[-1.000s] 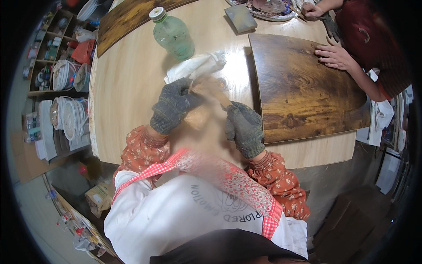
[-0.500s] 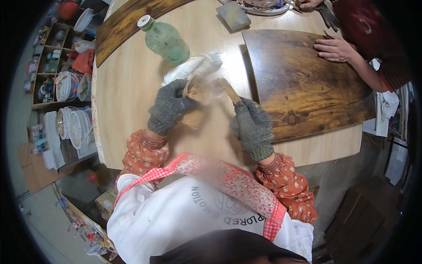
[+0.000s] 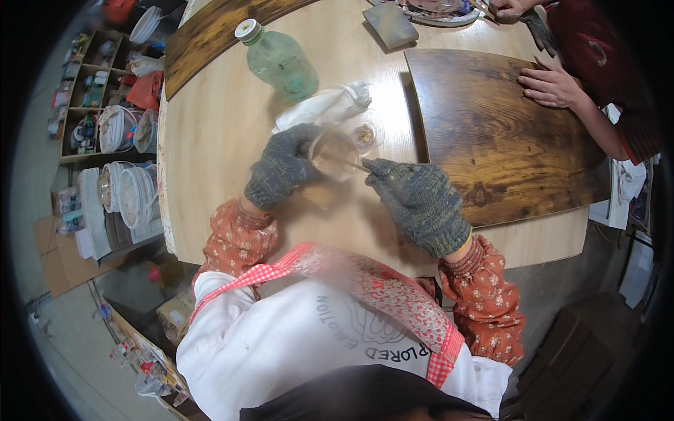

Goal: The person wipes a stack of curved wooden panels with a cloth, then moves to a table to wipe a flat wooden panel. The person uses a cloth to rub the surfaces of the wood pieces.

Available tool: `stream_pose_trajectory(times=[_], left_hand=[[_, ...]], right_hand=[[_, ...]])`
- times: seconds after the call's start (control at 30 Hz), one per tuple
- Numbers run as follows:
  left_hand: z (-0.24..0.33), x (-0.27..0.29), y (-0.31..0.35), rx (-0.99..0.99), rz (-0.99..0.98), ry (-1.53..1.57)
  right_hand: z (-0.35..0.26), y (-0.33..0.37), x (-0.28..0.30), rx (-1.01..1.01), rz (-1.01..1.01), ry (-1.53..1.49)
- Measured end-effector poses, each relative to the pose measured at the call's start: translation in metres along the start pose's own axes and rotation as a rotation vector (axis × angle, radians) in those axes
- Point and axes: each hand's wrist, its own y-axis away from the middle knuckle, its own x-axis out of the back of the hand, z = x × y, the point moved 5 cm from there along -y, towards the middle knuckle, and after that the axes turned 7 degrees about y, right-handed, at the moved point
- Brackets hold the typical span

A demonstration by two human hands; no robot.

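In a dark grey knitted glove, my left hand [image 3: 282,167] is closed round a clear cup [image 3: 333,156], with brownish stuff inside blurred. My right hand [image 3: 421,203], gloved alike, pinches a thin flat stick [image 3: 357,165] whose far end reaches into the cup. Just beyond the cup stands a small clear dish [image 3: 364,133] with brown bits in it. A crumpled white cloth [image 3: 328,107] lies behind my left hand, and past it is a greenish plastic bottle [image 3: 284,64] with a white cap.
A dark wood-grain board [image 3: 505,140] lies on the pale table [image 3: 210,147] at right, with a co-worker's bare hand [image 3: 551,85] on it. Another dark board [image 3: 217,38] is at far left. A grey block [image 3: 390,25] and round tray [image 3: 449,21] sit at the back. Shelves with tubs stand left.
The stick has gone from raised above the cup's far side to dipping into the cup. My right hand has turned flatter. The small dish now shows clearly, and the whole view has shifted slightly.
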Motion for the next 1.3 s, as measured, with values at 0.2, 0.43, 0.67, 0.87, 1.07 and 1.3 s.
stream_pose_trajectory(times=[0.2, 0.43, 0.67, 0.87, 1.07, 1.3], left_hand=[[-0.005, 0.007, -0.003, 0.03, 0.013, -0.104], [0.001, 0.004, 0.001, -0.051, -0.036, -0.193], [-0.009, 0.009, 0.008, 0.171, 0.051, -0.047], [-0.004, 0.007, 0.005, 0.174, 0.034, 0.073], [-0.009, 0.009, 0.009, 0.249, 0.081, 0.223], [-0.011, 0.01, 0.01, 0.199, 0.039, 0.118]], right_hand=[[-0.005, -0.019, -0.002, 0.055, -0.362, 0.241], [-0.022, -0.023, -0.01, 0.155, -0.327, 0.278], [-0.021, -0.01, -0.014, 0.043, -0.345, 0.352], [-0.02, -0.004, -0.009, 0.08, -0.245, 0.395], [-0.028, 0.001, -0.008, 0.153, -0.271, 0.43], [-0.032, -0.013, -0.003, 0.157, -0.16, 0.244]])
